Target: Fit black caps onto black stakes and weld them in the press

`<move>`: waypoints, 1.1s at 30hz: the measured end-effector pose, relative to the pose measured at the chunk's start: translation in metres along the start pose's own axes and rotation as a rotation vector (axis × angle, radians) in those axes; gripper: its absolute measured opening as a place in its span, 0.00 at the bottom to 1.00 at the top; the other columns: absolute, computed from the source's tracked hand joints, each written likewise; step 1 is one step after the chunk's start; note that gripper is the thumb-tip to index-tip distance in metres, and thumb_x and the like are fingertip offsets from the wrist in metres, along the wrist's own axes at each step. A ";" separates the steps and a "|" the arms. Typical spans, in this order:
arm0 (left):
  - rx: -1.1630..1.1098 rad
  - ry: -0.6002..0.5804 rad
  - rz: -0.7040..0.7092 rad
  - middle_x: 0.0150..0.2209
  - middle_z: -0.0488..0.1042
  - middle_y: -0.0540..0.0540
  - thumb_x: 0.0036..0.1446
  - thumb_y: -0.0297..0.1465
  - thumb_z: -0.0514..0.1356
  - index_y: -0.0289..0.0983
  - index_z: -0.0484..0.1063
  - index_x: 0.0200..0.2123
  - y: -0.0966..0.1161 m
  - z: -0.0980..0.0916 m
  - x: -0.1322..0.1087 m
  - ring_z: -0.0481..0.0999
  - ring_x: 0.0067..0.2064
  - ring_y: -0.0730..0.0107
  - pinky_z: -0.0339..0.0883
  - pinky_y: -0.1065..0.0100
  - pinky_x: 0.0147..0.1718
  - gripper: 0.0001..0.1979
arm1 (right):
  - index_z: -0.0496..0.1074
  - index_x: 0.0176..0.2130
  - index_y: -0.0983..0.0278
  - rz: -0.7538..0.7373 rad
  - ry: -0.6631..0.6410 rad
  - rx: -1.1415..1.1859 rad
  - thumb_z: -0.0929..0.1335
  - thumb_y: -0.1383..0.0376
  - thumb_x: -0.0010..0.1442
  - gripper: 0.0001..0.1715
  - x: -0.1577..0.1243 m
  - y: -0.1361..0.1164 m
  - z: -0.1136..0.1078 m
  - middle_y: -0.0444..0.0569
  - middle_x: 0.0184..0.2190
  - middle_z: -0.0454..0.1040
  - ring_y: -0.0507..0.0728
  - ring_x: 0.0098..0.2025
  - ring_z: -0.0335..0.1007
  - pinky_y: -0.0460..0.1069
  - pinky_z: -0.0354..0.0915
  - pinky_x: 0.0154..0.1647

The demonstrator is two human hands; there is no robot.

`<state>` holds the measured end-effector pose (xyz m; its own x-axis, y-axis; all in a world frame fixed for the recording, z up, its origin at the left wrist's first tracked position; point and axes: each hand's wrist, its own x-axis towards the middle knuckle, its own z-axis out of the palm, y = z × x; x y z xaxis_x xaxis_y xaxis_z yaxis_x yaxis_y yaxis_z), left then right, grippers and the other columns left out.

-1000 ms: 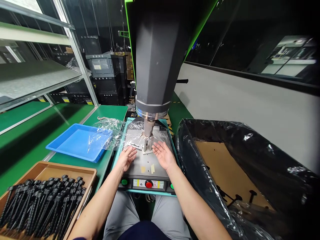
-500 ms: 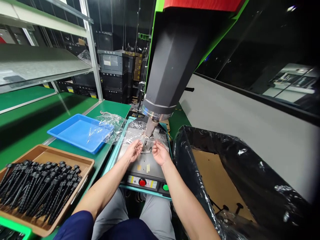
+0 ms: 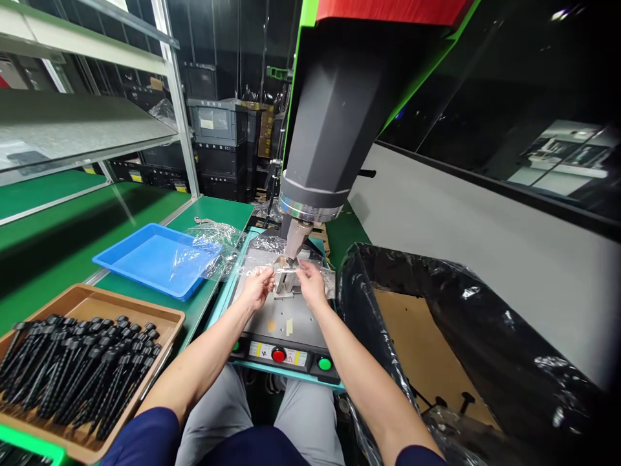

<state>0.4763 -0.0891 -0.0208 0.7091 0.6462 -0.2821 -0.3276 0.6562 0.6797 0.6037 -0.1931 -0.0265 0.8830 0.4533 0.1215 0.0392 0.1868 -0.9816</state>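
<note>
Under the grey press head, my two hands meet at a small metal fixture block on the machine's grey base plate. My left hand pinches at the block's left side. On the right side my right hand has its fingers closed on a small part. The narrow tip of the press hangs just above the block. What the fingers hold is too small to name.
A blue tray with crumpled clear plastic lies to the left. A brown tray holds several black rods. A cardboard box lined with black plastic stands at the right. Red and green buttons line the machine's front.
Both hands went from lying open on the base plate to closing in on the fixture block under the press tip. The press head looks a little lower over the block.
</note>
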 end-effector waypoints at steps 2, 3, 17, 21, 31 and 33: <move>0.000 -0.006 0.006 0.25 0.73 0.52 0.45 0.28 0.71 0.33 0.70 0.33 0.004 0.003 0.001 0.72 0.22 0.81 0.66 0.81 0.20 0.13 | 0.76 0.40 0.62 -0.145 -0.037 -0.190 0.74 0.59 0.44 0.21 0.006 -0.002 0.004 0.53 0.46 0.73 0.63 0.51 0.67 0.55 0.65 0.52; 0.000 -0.009 0.012 0.25 0.73 0.52 0.45 0.28 0.71 0.33 0.70 0.33 0.006 0.005 0.001 0.72 0.22 0.81 0.66 0.81 0.20 0.14 | 0.77 0.40 0.62 -0.216 -0.068 -0.307 0.73 0.60 0.46 0.19 0.010 -0.004 0.007 0.54 0.49 0.72 0.64 0.54 0.65 0.57 0.62 0.57; 0.117 0.029 0.040 0.24 0.72 0.52 0.46 0.27 0.70 0.33 0.71 0.32 0.001 -0.003 -0.006 0.72 0.22 0.82 0.64 0.80 0.22 0.11 | 0.74 0.43 0.63 -0.188 -0.251 -0.411 0.71 0.58 0.52 0.19 -0.058 -0.025 -0.016 0.54 0.43 0.77 0.62 0.45 0.73 0.58 0.67 0.48; 0.183 0.063 0.011 0.26 0.73 0.51 0.48 0.30 0.69 0.34 0.71 0.34 -0.009 -0.018 -0.015 0.71 0.23 0.81 0.63 0.79 0.22 0.12 | 0.73 0.44 0.62 -0.090 -0.447 -0.225 0.73 0.58 0.53 0.19 -0.106 -0.025 -0.030 0.52 0.39 0.78 0.59 0.39 0.75 0.53 0.71 0.41; 0.784 -0.355 0.381 0.45 0.77 0.42 0.50 0.32 0.67 0.37 0.76 0.44 -0.015 -0.039 -0.108 0.74 0.47 0.63 0.67 0.65 0.45 0.17 | 0.74 0.42 0.62 -0.190 -0.384 -0.091 0.76 0.59 0.51 0.19 -0.128 -0.039 -0.014 0.50 0.37 0.78 0.58 0.38 0.76 0.53 0.72 0.43; 0.864 -0.338 0.450 0.40 0.78 0.44 0.53 0.34 0.65 0.36 0.77 0.40 -0.015 -0.038 -0.116 0.75 0.41 0.65 0.67 0.65 0.44 0.11 | 0.74 0.41 0.62 -0.186 -0.380 -0.069 0.76 0.58 0.50 0.19 -0.131 -0.042 -0.007 0.50 0.35 0.78 0.58 0.37 0.75 0.52 0.72 0.41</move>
<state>0.3747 -0.1589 -0.0241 0.8139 0.5320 0.2336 -0.1407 -0.2097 0.9676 0.4895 -0.2666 -0.0026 0.6234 0.7087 0.3302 0.2237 0.2430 -0.9439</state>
